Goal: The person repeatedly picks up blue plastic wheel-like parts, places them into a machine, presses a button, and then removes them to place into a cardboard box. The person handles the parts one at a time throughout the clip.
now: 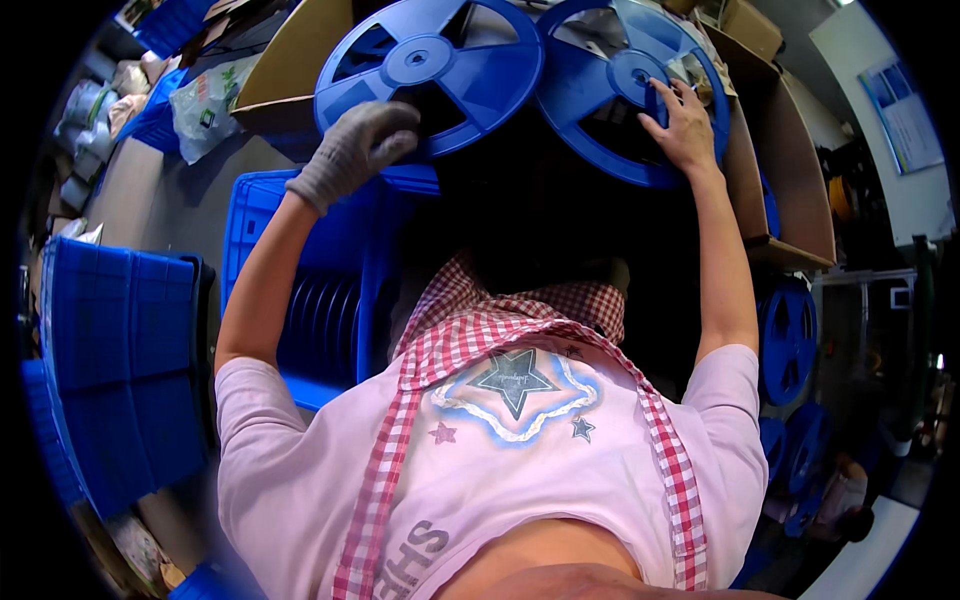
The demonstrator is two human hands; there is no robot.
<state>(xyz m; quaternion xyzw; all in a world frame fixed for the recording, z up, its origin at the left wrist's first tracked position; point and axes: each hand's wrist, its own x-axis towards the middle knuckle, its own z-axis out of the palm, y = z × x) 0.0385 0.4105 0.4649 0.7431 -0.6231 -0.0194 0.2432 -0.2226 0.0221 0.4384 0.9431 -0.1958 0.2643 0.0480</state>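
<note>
My left hand (362,145), half-curled, at left reel (418,60); my right hand (682,128), fingers parted, over right reel (632,76); grips unclear. Likely step: handling reels; next calls for steadiness.

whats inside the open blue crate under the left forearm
In the crate, dark discs stand on edge in a row. The left forearm covers part of the inside, so what lies beneath it can't be seen.
</note>
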